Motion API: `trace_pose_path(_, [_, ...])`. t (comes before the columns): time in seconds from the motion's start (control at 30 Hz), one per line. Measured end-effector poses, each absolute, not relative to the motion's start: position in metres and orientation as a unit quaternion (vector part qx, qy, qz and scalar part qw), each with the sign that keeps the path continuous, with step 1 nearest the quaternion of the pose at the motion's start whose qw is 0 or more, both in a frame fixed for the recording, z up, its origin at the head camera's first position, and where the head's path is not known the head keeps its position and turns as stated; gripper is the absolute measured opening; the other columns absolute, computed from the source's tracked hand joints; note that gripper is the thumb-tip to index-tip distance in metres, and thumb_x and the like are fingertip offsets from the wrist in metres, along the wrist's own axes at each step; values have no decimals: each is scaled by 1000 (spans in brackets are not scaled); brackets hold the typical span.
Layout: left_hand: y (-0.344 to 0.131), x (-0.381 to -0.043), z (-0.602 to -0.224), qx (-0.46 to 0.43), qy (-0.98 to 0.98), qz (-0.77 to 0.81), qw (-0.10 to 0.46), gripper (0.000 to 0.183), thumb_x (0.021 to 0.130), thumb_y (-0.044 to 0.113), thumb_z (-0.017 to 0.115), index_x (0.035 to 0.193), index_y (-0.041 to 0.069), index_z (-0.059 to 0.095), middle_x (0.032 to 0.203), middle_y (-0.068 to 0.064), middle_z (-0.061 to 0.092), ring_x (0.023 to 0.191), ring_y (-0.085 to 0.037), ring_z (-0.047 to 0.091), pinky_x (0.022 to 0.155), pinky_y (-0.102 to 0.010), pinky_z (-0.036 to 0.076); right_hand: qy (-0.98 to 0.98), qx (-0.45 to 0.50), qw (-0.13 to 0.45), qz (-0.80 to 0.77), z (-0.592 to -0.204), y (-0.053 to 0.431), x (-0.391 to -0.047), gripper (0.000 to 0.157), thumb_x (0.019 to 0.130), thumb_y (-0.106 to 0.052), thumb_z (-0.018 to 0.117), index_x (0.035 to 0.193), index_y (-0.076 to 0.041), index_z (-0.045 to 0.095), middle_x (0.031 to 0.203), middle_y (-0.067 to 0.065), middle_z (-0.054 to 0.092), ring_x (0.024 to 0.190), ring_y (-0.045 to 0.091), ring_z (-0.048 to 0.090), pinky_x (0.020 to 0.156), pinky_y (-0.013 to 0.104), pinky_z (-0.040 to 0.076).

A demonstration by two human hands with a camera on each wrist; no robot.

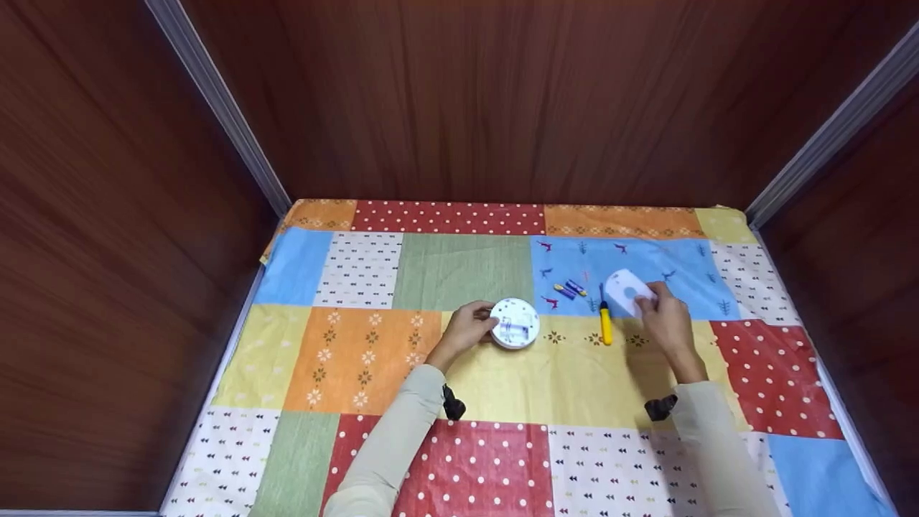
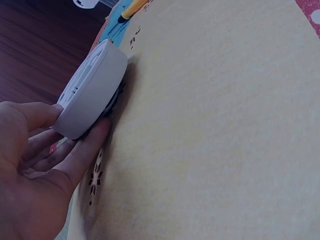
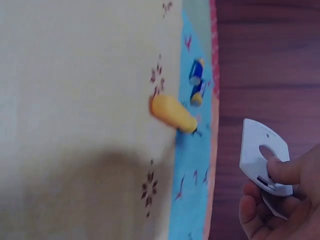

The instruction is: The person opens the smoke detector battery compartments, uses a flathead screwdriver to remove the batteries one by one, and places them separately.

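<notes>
My left hand (image 1: 467, 332) pinches the edge of a round white battery-powered device (image 1: 528, 316), thumb on top and fingers beneath. Its upper face shows an open battery compartment. In the left wrist view the device (image 2: 97, 92) is tilted, its lower edge close over the cloth. My right hand (image 1: 669, 327) holds a flat white cover plate (image 1: 619, 282) with a round hole in it, raised above the cloth. The right wrist view shows the thumb on the face of this plate (image 3: 252, 155). Between the hands lies a yellow-handled screwdriver (image 1: 606, 327).
Two purple-and-yellow batteries (image 1: 565, 291) lie side by side on the blue patch, left of the screwdriver's tip. A patchwork-patterned cloth (image 1: 373, 359) covers the table. Dark wood-grain panels (image 1: 459, 100) stand behind it and on both sides.
</notes>
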State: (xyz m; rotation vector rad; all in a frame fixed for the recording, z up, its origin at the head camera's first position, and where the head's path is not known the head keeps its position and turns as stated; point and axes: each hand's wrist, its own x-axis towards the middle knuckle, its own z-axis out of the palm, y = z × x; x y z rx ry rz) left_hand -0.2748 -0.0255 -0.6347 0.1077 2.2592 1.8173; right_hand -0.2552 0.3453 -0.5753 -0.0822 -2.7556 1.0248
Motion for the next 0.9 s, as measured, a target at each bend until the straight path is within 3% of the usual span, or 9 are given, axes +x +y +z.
trace_pose_path(0.2, [-26, -274, -633, 39, 763, 633, 127, 36, 103, 6, 64, 138, -4, 66, 122, -23, 72, 98, -19, 70, 79, -34, 67, -931, 13, 92, 352, -571, 325, -255, 31, 108, -12, 62, 133, 6, 62, 98, 30, 70, 72, 30, 60, 59, 28, 43])
trace_pose_path(0.4, [-26, -274, -634, 47, 764, 632, 125, 36, 105, 8, 63, 138, -4, 67, 121, -22, 71, 95, -15, 68, 77, -33, 66, -925, 42, 72, 372, -569, 308, -255, 30, 108, -11, 63, 134, 4, 60, 109, 32, 73, 89, 37, 69, 66, 26, 48])
trace_pose_path(0.7, [-25, -274, -633, 48, 743, 656, 123, 33, 107, 9, 60, 137, -2, 69, 120, -19, 69, 93, -13, 69, 79, -38, 67, -912, 89, 54, 396, -572, 283, -255, 30, 108, -13, 64, 136, -5, 67, 109, 24, 76, 88, 35, 71, 64, 24, 49])
trace_pose_path(0.8, [-24, -273, -632, 47, 742, 657, 121, 33, 107, 10, 60, 137, 0, 69, 121, -18, 69, 91, -12, 69, 79, -38, 67, -907, 107, 47, 404, -572, 276, -255, 33, 108, -13, 62, 140, -5, 67, 115, 24, 76, 91, 30, 71, 69, 24, 50])
trace_pose_path(0.9, [-23, -273, -630, 52, 744, 656, 116, 33, 108, 11, 60, 138, 1, 70, 122, -18, 70, 89, -11, 67, 81, -43, 66, -902, 122, 35, 412, -572, 268, -256, 35, 109, -13, 60, 143, -7, 66, 110, 23, 75, 80, 22, 63, 68, 24, 47])
